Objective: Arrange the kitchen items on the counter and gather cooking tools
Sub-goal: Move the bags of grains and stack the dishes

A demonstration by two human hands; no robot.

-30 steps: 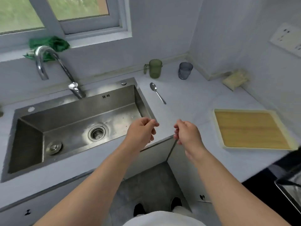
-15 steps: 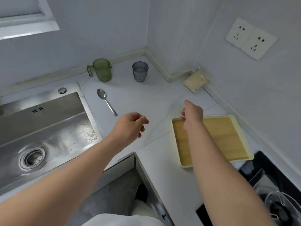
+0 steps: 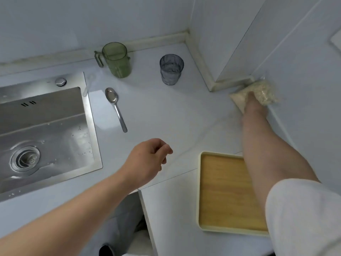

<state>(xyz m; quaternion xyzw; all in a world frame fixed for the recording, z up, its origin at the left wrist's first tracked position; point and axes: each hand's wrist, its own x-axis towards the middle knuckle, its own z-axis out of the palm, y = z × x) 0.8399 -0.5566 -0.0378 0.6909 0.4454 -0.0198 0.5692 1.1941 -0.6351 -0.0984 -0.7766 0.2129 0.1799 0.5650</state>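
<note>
A clear bag of pale grains lies against the right wall at the back of the counter. My right hand has reached onto it; the hand is blurred and its fingers are hidden in the bag. My left hand hovers over the counter's middle, fingers loosely curled, holding nothing. A metal spoon lies beside the sink. A green mug and a grey glass stand near the back wall. A wooden tray with a cream rim sits under my right forearm.
A steel sink fills the left side, its drain at the lower left. The counter corner wraps around a wall column at the back right. Below the counter edge, the floor and my shoe show.
My right hand has stretched from above the tray to the bag of grains by the wall. The view has swung right and closer; my left hand stays hovering over the counter.
</note>
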